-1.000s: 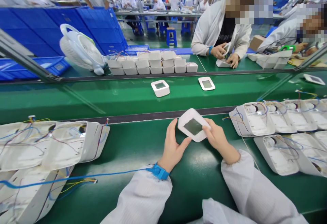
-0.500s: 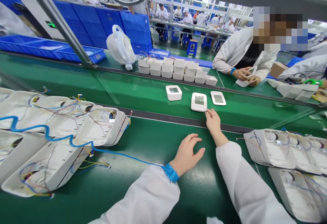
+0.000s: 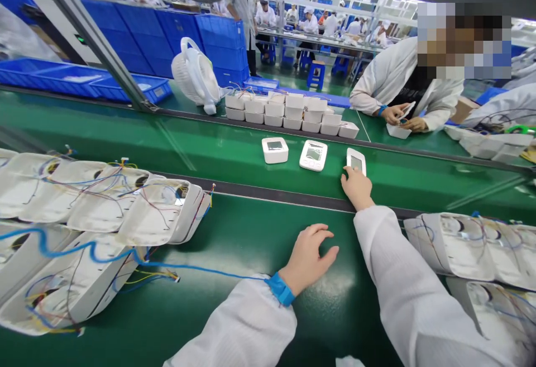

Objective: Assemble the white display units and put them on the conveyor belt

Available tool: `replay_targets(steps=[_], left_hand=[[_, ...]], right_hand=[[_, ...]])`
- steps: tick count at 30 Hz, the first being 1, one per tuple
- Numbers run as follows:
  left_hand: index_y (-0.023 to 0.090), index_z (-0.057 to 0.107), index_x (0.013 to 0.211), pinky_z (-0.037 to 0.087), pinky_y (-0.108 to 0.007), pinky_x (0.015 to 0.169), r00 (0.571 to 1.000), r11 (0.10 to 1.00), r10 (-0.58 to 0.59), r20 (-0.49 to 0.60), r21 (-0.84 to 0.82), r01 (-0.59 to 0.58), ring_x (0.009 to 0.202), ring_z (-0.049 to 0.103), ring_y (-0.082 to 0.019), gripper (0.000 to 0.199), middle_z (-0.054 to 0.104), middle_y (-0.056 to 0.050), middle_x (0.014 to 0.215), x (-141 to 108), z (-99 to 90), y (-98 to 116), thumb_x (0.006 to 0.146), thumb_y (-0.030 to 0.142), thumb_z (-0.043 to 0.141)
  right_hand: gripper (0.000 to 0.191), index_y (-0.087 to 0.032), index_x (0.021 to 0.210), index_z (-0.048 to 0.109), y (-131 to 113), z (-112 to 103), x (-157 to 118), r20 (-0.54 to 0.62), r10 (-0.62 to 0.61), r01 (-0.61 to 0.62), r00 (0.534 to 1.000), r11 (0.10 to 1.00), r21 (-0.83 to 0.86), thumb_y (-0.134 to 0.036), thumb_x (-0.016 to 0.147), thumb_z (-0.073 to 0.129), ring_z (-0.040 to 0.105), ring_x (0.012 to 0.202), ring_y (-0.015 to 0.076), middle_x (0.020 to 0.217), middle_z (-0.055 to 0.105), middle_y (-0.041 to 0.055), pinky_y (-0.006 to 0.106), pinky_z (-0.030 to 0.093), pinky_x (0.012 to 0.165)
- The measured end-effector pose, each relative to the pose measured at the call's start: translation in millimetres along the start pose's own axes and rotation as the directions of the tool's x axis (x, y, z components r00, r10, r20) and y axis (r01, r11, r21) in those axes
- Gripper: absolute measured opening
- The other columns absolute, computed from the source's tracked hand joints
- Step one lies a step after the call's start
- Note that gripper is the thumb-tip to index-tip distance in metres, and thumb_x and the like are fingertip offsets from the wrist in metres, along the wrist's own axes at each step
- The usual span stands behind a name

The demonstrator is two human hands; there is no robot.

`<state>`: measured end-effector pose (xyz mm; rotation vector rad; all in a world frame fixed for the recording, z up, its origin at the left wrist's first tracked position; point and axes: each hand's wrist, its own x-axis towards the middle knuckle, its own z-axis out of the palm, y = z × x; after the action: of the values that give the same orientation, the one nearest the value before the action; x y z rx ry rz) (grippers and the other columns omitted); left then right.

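My right hand (image 3: 357, 187) reaches onto the far green strip, fingers closed at the near edge of a white panel with a grey screen (image 3: 355, 160). Part of that panel is covered by the fingers. To its left lie a white device with a screen (image 3: 314, 155) and a deeper, box-like white device (image 3: 274, 150), both untouched. My left hand (image 3: 307, 258) hovers or rests over the near green table, fingers apart and holding nothing. Around its wrist is a blue strap (image 3: 280, 289) with a blue coiled cord (image 3: 188, 266) running left.
Open white housings with loose wires (image 3: 154, 210) stand on the left, and more wired housings (image 3: 464, 244) on the right. Beyond the strip are stacked white shells (image 3: 274, 113), a fan (image 3: 195, 74) and blue trays (image 3: 129, 87). A co-worker (image 3: 402, 85) handles a white part opposite.
My right hand has moved from beside the middle device to the right-hand panel, which is now turned and gripped. The middle and left devices sit further left. My left hand has barely moved.
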<state>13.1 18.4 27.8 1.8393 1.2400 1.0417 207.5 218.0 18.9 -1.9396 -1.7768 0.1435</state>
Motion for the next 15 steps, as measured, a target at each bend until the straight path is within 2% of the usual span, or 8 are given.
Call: replay_targets(steps=[5,8,10,12,13,14,15], left_hand=[[0.018,0.068,0.103,0.048,-0.044,0.101,1.000,0.992,-0.025,0.008,-0.121,0.025,0.114,0.061,-0.025,0.021,0.066,-0.012,0.118,1.7,-2.1,3.2,0.085,0.026,0.061],[0.018,0.067,0.109,0.052,-0.040,0.093,0.993,0.956,-0.117,0.016,-0.267,0.117,0.107,0.064,-0.024,0.026,0.067,-0.011,0.117,3.5,-0.6,3.0,0.086,0.030,0.061],[0.018,0.064,0.119,0.052,-0.039,0.091,0.974,0.892,-0.225,-0.013,-0.404,0.201,0.106,0.064,-0.025,0.036,0.066,-0.012,0.120,4.2,0.6,2.1,0.087,0.036,0.061],[0.017,0.063,0.121,0.051,-0.039,0.092,0.951,0.814,-0.307,-0.027,-0.525,0.248,0.105,0.065,-0.026,0.044,0.068,-0.013,0.119,3.6,1.7,1.3,0.088,0.046,0.059],[0.016,0.063,0.121,0.052,-0.040,0.091,0.945,0.778,-0.326,-0.016,-0.572,0.259,0.103,0.065,-0.027,0.048,0.070,-0.012,0.115,2.6,2.2,1.0,0.088,0.051,0.057],[0.016,0.063,0.123,0.052,-0.040,0.089,0.942,0.736,-0.334,0.015,-0.621,0.271,0.100,0.066,-0.027,0.053,0.071,-0.012,0.111,1.2,2.8,0.9,0.088,0.056,0.055],[0.016,0.061,0.126,0.053,-0.040,0.087,0.941,0.685,-0.334,0.064,-0.669,0.289,0.098,0.067,-0.027,0.058,0.072,-0.012,0.109,-0.7,3.4,0.7,0.088,0.059,0.054]], right_hand=[[0.038,-0.014,0.128,0.053,9.1,-21.4,-43.4,-0.105,0.085,-0.061,0.991,0.974,0.218,-0.029,0.095,0.040,0.064,0.089,0.0244,0.107,0.067,0.0156,0.036,0.047,0.078],[0.047,-0.011,0.135,0.043,8.0,-27.3,-82.7,-0.094,0.118,-0.074,0.988,0.923,0.377,-0.035,0.096,0.038,0.064,0.073,0.0190,0.093,0.069,0.0116,0.031,0.050,0.066],[0.050,-0.011,0.137,0.043,-0.7,-27.6,-116.2,-0.051,0.121,-0.077,0.991,0.852,0.518,-0.039,0.095,0.041,0.060,0.062,0.0157,0.084,0.069,0.0070,0.028,0.050,0.059],[0.052,-0.012,0.135,0.047,-13.2,-28.2,-152.7,0.058,0.098,-0.106,0.994,0.618,0.779,-0.042,0.091,0.049,0.057,0.057,0.0138,0.082,0.068,0.0052,0.028,0.049,0.055],[0.052,-0.013,0.134,0.049,-19.5,-29.4,-170.4,0.130,0.053,-0.138,0.990,0.543,0.828,-0.042,0.091,0.052,0.056,0.057,0.0135,0.081,0.068,0.0044,0.027,0.048,0.054],[0.051,-0.014,0.134,0.051,-25.2,-31.5,-186.8,0.200,-0.010,-0.166,0.980,0.518,0.839,-0.042,0.091,0.053,0.057,0.057,0.0137,0.078,0.068,0.0033,0.027,0.048,0.054],[0.050,-0.014,0.135,0.051,-29.8,-34.4,-201.1,0.257,-0.085,-0.173,0.963,0.537,0.826,-0.041,0.093,0.053,0.059,0.059,0.0142,0.074,0.067,0.0020,0.027,0.049,0.056]])
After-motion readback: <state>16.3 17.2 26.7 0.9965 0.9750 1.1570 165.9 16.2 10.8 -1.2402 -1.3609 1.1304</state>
